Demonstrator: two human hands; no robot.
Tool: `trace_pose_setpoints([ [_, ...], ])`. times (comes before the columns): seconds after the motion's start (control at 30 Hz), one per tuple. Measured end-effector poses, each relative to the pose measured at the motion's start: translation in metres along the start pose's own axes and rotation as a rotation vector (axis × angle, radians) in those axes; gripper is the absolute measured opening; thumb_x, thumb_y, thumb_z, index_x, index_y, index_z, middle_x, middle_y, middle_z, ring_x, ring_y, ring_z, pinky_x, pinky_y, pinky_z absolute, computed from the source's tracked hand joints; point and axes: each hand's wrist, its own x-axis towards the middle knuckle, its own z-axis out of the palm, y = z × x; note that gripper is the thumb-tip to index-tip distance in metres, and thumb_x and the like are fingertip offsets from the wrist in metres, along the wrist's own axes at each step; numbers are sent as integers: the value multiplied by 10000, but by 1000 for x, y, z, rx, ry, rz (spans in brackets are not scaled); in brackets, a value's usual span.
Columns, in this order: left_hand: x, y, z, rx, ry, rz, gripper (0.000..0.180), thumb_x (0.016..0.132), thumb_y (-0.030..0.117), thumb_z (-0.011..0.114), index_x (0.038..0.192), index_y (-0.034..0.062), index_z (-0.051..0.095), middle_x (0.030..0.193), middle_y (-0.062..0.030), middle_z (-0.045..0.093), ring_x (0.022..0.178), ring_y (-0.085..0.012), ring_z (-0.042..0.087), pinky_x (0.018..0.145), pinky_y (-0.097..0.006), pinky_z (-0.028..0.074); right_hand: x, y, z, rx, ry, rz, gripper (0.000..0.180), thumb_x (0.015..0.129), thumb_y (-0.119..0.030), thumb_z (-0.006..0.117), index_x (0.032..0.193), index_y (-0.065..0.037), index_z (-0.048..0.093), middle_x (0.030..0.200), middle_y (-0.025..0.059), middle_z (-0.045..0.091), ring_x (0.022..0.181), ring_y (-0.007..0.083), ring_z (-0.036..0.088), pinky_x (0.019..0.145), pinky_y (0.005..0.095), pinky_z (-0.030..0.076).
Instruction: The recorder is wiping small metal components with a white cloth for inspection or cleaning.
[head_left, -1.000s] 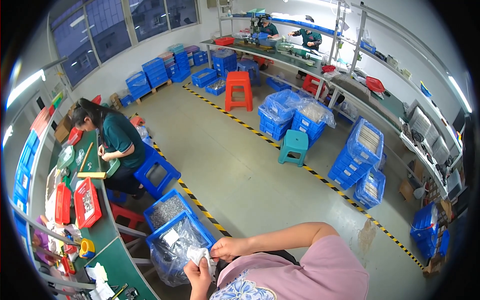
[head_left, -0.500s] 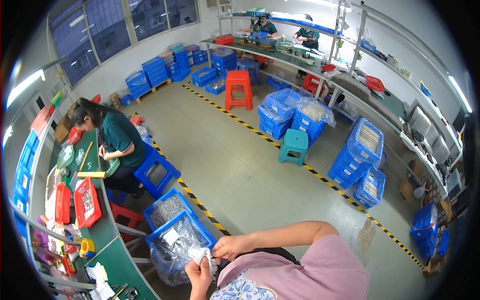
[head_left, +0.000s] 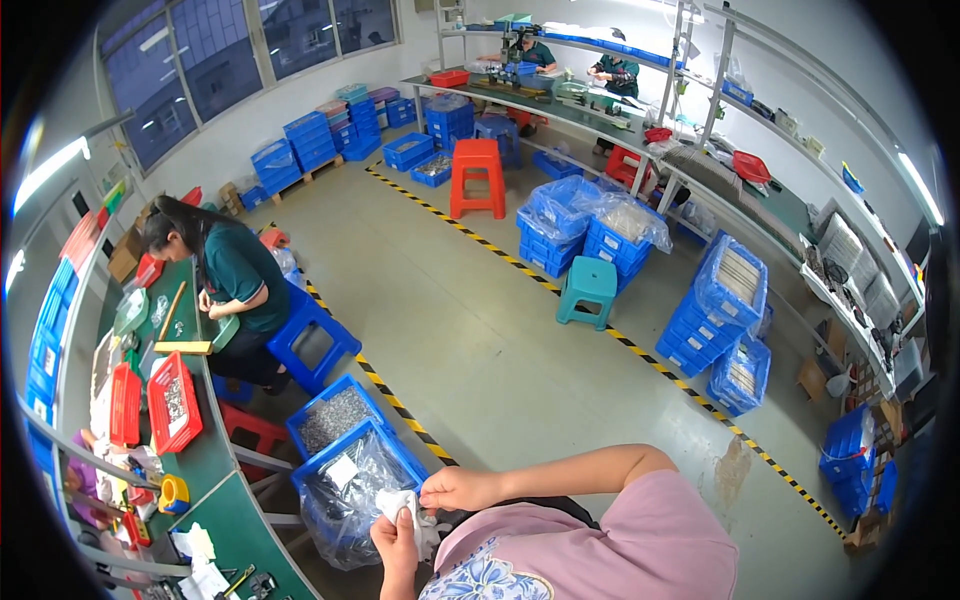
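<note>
A crumpled white cloth (head_left: 395, 502) is in my left hand (head_left: 397, 542), whose thumb presses on it while the fingers close around it. Right beside it, my right hand (head_left: 462, 490) is closed in a pinch, its fingertips at the edge of the cloth. Whatever those fingertips hold is too small and hidden to make out. Part of the cloth hangs below, between my hands and my pink shirt. Just beyond my hands stands a blue crate (head_left: 405, 455) lined with clear plastic, with a white paper slip (head_left: 343, 470) on the plastic.
Another blue crate (head_left: 333, 418), full of small metal parts, adjoins the lined one. To the left runs a green workbench (head_left: 225, 490) with red baskets (head_left: 174, 405) and a yellow tape roll (head_left: 174, 494). A co-worker (head_left: 245, 270) sits there on a blue stool (head_left: 313, 340).
My right hand has shifted slightly left and up, closer over the cloth. The cloth's folds have changed a little; my left hand stays nearly in place.
</note>
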Motion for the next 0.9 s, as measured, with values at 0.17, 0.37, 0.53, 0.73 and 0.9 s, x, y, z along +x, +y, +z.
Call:
trace_pose_setpoints([
  [0.17, 2, 3, 6, -387, 104, -281, 228, 811, 193, 492, 798, -24, 559, 667, -38, 562, 553, -73, 491, 484, -215, 384, -3, -13, 3, -982, 305, -715, 163, 736, -228, 528, 700, -70, 508, 584, 47, 514, 541, 208, 487, 572, 291, 358],
  [0.37, 1, 6, 4, -95, 55, -20, 245, 804, 203, 501, 771, -33, 558, 643, -23, 543, 574, -50, 452, 499, -205, 359, -1, -5, 2, -545, 205, -363, 144, 764, -190, 502, 728, -52, 521, 507, 57, 449, 467, 202, 465, 472, 314, 350],
  [0.53, -1, 9, 3, 89, 44, 30, 239, 805, 196, 492, 766, -32, 554, 638, -13, 534, 585, -48, 442, 509, -207, 356, -4, -5, -1, 4, -78, 20, 156, 794, -206, 472, 792, -61, 529, 591, 62, 526, 525, 169, 504, 465, 292, 335],
  [0.73, 0, 7, 1, -439, 37, -335, 199, 806, 151, 466, 884, -23, 525, 767, -63, 564, 629, -101, 518, 556, -233, 412, -5, -11, -3, -952, 235, -636, 121, 755, -204, 505, 772, -84, 515, 633, 36, 528, 579, 189, 508, 580, 300, 348],
  [0.9, -2, 13, 4, -466, -4, -312, 194, 800, 136, 467, 899, -23, 518, 808, -74, 564, 656, -124, 541, 584, -238, 427, -8, -18, -4, -1034, 274, -722, 96, 733, -161, 529, 757, -70, 511, 593, 20, 480, 555, 179, 494, 573, 287, 361],
])
